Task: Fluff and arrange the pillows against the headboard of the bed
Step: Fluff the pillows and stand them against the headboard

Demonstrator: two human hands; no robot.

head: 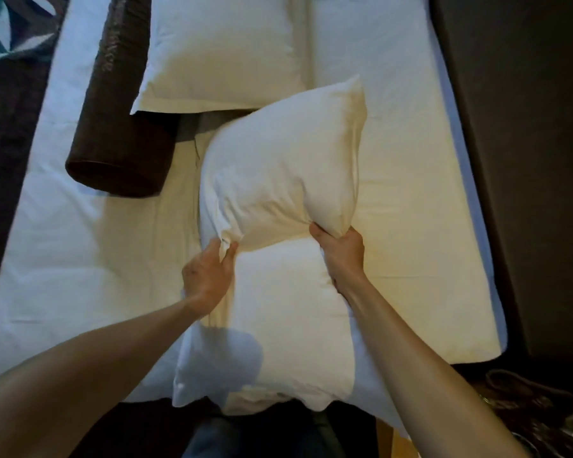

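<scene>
A white pillow is lifted over the middle of the bed, tilted with one corner pointing up and right. My left hand pinches its lower left corner, and my right hand grips its lower right corner. Under my forearms lies a second white pillow, flat at the near edge of the bed. A third white pillow rests flat farther away, at the top of the view. The bed's white sheet spreads out beneath them all.
A dark brown bolster cushion lies across the bed at the left, beside the far pillow. A dark wall or panel runs along the bed's right side. Dark carpet lies on the left, and a dark object sits on the floor at the lower right.
</scene>
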